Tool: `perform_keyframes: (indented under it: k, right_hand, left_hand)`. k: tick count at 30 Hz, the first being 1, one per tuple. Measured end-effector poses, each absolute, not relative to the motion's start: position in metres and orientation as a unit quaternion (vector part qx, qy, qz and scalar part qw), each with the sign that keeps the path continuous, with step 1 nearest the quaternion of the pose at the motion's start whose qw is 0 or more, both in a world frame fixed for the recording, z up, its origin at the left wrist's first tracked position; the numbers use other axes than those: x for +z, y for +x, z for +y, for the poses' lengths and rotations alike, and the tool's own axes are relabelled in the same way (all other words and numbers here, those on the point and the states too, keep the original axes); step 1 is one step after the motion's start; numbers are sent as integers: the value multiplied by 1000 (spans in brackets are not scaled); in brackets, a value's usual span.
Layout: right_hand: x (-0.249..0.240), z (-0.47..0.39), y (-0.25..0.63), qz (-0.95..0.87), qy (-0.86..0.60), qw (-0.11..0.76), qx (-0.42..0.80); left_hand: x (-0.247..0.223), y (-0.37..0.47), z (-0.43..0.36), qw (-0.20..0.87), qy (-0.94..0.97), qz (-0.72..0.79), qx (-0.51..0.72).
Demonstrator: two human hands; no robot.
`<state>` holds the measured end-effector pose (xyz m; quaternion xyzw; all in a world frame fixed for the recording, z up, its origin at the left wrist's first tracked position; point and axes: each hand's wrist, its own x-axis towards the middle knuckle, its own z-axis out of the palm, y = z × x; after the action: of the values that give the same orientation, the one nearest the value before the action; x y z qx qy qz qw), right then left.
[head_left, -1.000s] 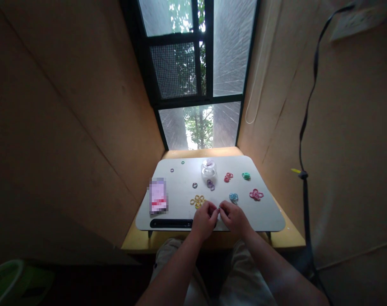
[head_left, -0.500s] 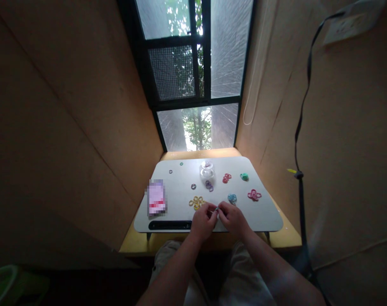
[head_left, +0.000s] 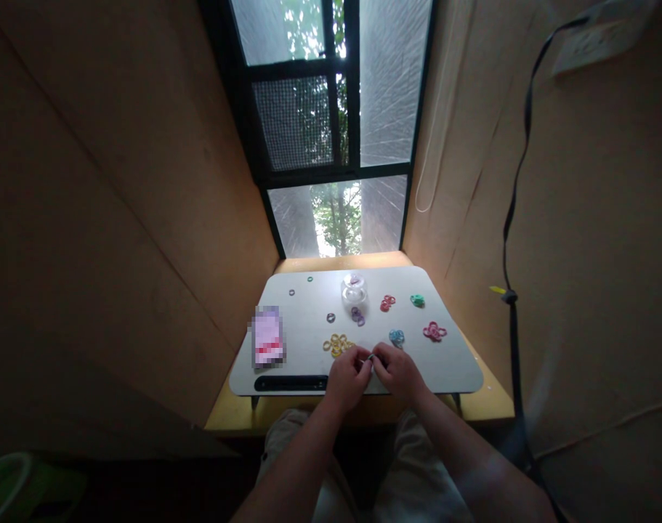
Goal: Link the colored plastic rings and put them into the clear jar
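My left hand [head_left: 349,379] and my right hand [head_left: 398,372] meet above the front of the white lap table, thumbs and fingertips pinched together. Between them is a small greyish hair tie [head_left: 370,357], mostly covered by the fingers. Yellow hair ties [head_left: 337,343] lie just beyond my left hand. A light-blue bunch [head_left: 397,337] sits right behind my right hand. Further off are purple ones [head_left: 357,316], red ones [head_left: 387,303], pink ones [head_left: 434,331] and a green bunch [head_left: 417,299]. A single grey tie [head_left: 331,317] rests left of the purple ones.
A clear plastic jar [head_left: 354,292] stands at the table's back middle. A pink-purple packet [head_left: 268,338], blurred out, lies at the left. A black slot [head_left: 290,383] runs along the front edge of the lap table [head_left: 303,319]. A black cable [head_left: 508,240] hangs at the right wall.
Both hands stay pinched together at the same place, with only slight finger movement. The view has shifted very slightly; the things on the table lie as before.
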<state>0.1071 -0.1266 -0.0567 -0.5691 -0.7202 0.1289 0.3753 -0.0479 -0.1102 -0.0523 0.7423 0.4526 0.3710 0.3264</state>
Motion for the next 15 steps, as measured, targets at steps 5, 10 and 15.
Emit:
perform_keyframes:
  k: [5, 10, 15]
  right_hand:
    - [-56, -127, 107, -717, -567, 385, 128]
    - [-55, -128, 107, -719, -567, 382, 127]
    - [-56, -127, 107, -719, -565, 382, 132]
  left_hand:
    - [-53, -47, -110, 329, 741, 454, 370]
    - [-54, -47, -109, 330, 739, 453, 373]
    - [-54, -47, -110, 325, 740, 454, 374]
